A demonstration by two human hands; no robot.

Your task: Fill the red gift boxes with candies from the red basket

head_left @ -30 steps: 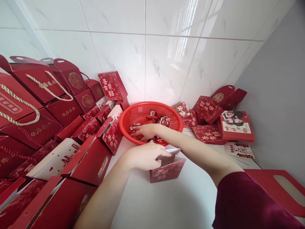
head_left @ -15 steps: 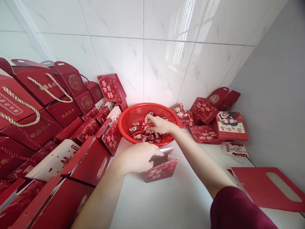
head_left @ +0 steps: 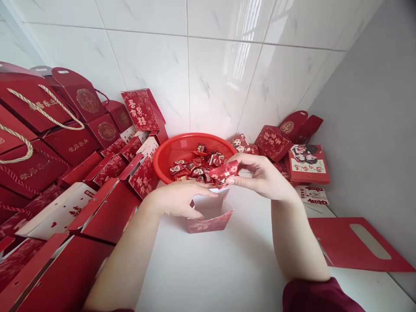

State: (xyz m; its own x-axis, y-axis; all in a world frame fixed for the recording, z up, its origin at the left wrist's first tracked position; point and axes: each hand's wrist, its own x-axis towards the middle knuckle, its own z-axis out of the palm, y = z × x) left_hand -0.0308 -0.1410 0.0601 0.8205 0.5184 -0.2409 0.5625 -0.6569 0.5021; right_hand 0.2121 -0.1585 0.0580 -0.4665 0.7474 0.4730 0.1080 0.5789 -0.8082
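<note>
A red plastic basket (head_left: 158,158) stands against the tiled wall with several small red wrapped candies (head_left: 197,171) inside. My right hand (head_left: 260,175) is over its right front edge, pinching a red wrapped candy (head_left: 223,172) with a floral print between thumb and fingers. Just in front of the basket sits a small red patterned paper box (head_left: 211,222), upright with its top open and white inner walls showing. My left hand (head_left: 178,198) is at this box's left side, fingers spread over the opening and thumb by the front wall.
Rows of red and white gift boxes (head_left: 104,216) and rope-handled bags (head_left: 35,104) fill the left side. More red boxes (head_left: 273,142) and a box with a cartoon couple (head_left: 307,164) are at the right back. A flat red card piece (head_left: 338,242) lies at right.
My right hand has come up out of the basket toward me, bringing a red wrapped candy above the paper box. My left hand stays at the box, its fingers wider apart.
</note>
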